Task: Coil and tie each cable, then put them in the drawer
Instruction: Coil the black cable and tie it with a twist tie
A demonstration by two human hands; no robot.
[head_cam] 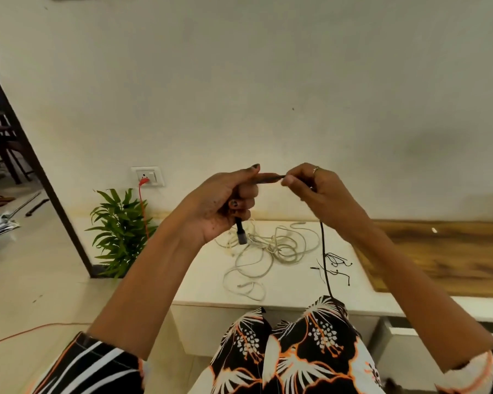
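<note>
Your left hand (225, 200) grips the black cable (268, 179) near its plug; your right hand (316, 189) pinches it, stretched left-right between, its tail hanging near you.

Blk cable (325, 257); white cables (271, 251); red cord (143, 206).

Two bare forearms are seen, uncovered from wrist to above the elbow. Short sleeves are worn: the left short sleeve (91, 365) is black with white stripes and thin orange edging; the right short sleeve (475, 371) is white and black with orange outlines. A matching loose printed garment (291, 351) is seen at the bottom centre, black fabric with white fan-shaped leaf motifs, white dotted clusters and orange outlines. Dark polish is seen on the nails of the left hand (222, 200). A thin ring (315, 169) is worn on a finger of the right hand (316, 189); its metal cannot be told.
</note>
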